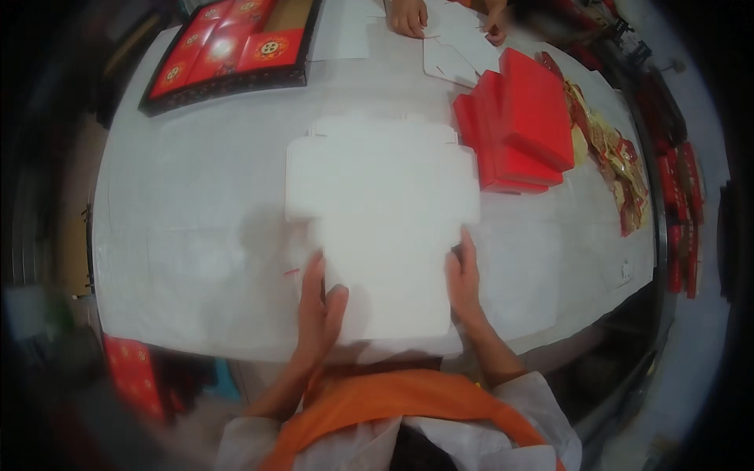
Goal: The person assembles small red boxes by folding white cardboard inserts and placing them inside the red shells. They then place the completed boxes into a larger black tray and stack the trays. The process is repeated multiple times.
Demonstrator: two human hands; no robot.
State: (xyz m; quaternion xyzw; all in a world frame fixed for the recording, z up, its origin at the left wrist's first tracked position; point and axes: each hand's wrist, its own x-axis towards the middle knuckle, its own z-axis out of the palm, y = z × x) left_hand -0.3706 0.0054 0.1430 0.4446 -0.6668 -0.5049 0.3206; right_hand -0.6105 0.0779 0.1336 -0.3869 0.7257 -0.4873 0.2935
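A flat white die-cut cardboard sheet point(382, 228) lies in the middle of the white table point(181, 235), reaching its near edge. The left hand point(318, 308) rests flat on the sheet's near left side, fingers released. The right hand point(465, 276) presses its right edge, fingers extended. Red boxes point(518, 125) are stacked toward the far right corner; a red-and-black tray point(232, 51) sits at the far left corner. Another person's hands point(409, 16) touch white sheets at the far edge.
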